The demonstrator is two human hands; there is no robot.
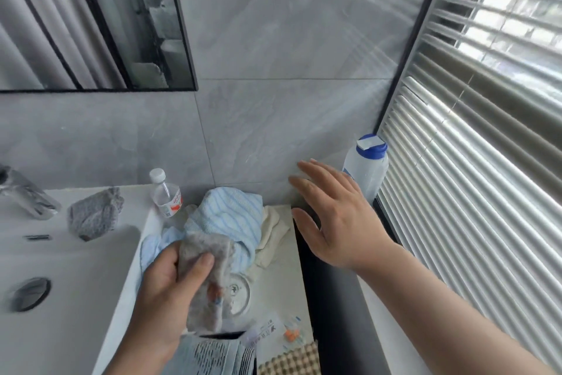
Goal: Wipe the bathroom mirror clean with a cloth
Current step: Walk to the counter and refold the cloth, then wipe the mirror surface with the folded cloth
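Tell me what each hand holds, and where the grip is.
Left hand pinches the grey cloth near its top, thumb in front. Right hand holds nothing.

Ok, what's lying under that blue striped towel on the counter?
A cream cloth sticks out from under the blue striped towel on its right side. The grey cloth in the left hand hides the towel's near edge, and anything deeper beneath is covered.
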